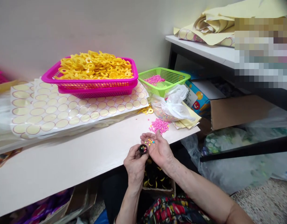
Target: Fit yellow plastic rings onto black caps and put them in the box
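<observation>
My left hand [134,164] pinches a small black round cap [143,149] that has coloured beads inside it. My right hand [157,147] lies palm up beside the cap, fingers spread, with a few tiny coloured beads [149,142] resting on the palm. Both hands hover at the front edge of the white table [71,158]. Just beyond my right hand lies a small heap of pink beads [159,125].
A pink basket [92,84] full of yellow rings sits on sheets of round stickers [64,109]. A green basket [163,79] holds pink beads above a plastic bag of mixed beads [171,107]. A box of black and yellow parts [155,180] sits below the table.
</observation>
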{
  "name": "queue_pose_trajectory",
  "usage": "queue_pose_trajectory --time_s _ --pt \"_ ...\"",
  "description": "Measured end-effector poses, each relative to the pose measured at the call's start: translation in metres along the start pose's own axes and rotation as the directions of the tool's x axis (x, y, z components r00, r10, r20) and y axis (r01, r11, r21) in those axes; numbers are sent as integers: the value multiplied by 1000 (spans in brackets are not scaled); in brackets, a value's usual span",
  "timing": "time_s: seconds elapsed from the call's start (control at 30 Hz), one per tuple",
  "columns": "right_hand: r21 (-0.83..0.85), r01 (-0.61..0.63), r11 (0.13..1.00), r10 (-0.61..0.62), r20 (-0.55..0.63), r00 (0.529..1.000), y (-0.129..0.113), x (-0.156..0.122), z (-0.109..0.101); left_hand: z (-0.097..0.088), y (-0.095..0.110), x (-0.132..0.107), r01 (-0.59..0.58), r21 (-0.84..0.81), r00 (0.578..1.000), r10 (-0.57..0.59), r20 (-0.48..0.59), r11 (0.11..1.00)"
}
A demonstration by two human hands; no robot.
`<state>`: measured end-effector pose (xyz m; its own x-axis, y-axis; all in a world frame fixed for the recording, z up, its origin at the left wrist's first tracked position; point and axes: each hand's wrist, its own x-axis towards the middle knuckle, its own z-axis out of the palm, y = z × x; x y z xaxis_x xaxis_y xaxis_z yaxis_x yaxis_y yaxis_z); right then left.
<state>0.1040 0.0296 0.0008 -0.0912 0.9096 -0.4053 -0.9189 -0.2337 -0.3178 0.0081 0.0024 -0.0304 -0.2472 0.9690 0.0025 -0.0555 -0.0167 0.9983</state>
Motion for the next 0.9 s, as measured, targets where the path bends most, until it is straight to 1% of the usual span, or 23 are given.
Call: queue_pose_trajectory --time_s 0.07,0.1,0.17,0.27,0.37,0.43,0.47,0.53,0.6,0.63,0.67,0.7,0.73,0.77,0.83,0.9 --pt "-2 24 1000 -24 0 1000 0 0 -2 3 -2 -1 94 -129 996 -94 7 987" --pt "-12 40 999 -40 2 999 0 1 -3 4 -2 -1 124 -160 992 -125 9 979" --pt "-51 75 996 -75 11 997 1 1 -5 5 -3 -2 151 -172 988 -150 20 973" --pt "-108 118 987 -117 21 993 3 1 -7 5 -4 -3 127 -130 992 -124 32 983" --pt "-193 185 964 -184 26 983 5 -1 -6 6 -4 -3 74 -48 997 -73 8 996" --pt "-319 269 909 -262 64 963 6 -4 -6 8 -3 -2 46 43 999 -46 -5 998" --pt "-399 317 860 -303 101 948 6 -7 -6 9 -3 -2 36 96 999 -35 -11 995" --pt "-540 409 736 -354 208 912 6 -11 -6 9 -2 -1 23 188 1000 -20 -22 982" --pt "-607 477 635 -371 302 878 6 -14 -5 9 -1 1 10 236 1000 -5 -20 972" --pt "-615 498 611 -376 328 867 6 -15 -5 9 0 1 1 243 1000 2 -15 970" --pt "-614 507 605 -382 335 861 7 -14 -3 9 1 2 -3 243 1000 5 -9 970" --pt "-606 500 618 -389 316 865 7 -13 -2 9 2 3 -2 238 1000 4 -7 971" --pt "-589 476 653 -394 272 878 7 -11 0 9 3 4 4 224 1000 -2 -6 975" --pt "-557 435 707 -387 210 898 7 -7 3 10 5 6 13 200 1000 -11 -10 980" --pt "-429 334 840 -333 80 940 5 2 8 13 9 10 38 126 999 -37 -9 991" --pt "-261 235 936 -241 12 971 -2 12 13 17 13 17 77 32 997 -77 10 997"
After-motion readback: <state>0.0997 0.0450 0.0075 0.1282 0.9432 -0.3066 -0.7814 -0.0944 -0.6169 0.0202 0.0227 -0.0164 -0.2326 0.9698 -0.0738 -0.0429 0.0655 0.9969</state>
